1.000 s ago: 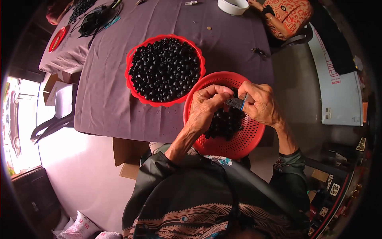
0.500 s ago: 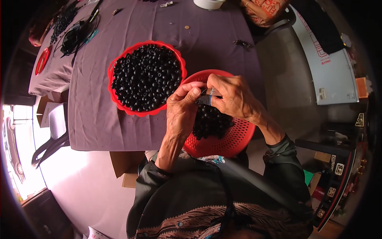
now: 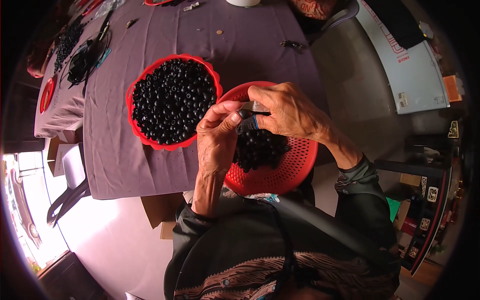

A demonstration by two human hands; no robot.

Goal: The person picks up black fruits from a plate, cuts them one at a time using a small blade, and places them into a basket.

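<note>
A small round black bead-like piece (image 3: 244,114) is pinched between the thumb and fingers of my left hand (image 3: 216,140). My right hand (image 3: 295,114) meets it from the other side, gripping a small thin blade (image 3: 248,105) with a pale, partly clear grip. A black finger cover with a blue edge (image 3: 247,125) is on my right thumb, against the piece. Both hands are above a red perforated basket (image 3: 295,167), which holds a heap of similar black pieces (image 3: 262,149). Left of it, a red scalloped bowl (image 3: 216,75) is full of them. The blade's edge is partly hidden by my fingers.
A purple cloth (image 3: 115,165) covers the table. Cables and a black device (image 3: 80,65) lie at the far left, near a red ring-shaped rim (image 3: 47,95). A white bowl (image 3: 243,2) stands at the far edge. To the left is a chair (image 3: 72,197).
The view has shifted slightly. My hands stay together above the basket, with the right hand slightly turned; the round black piece and the blade now show more plainly between the fingers.
</note>
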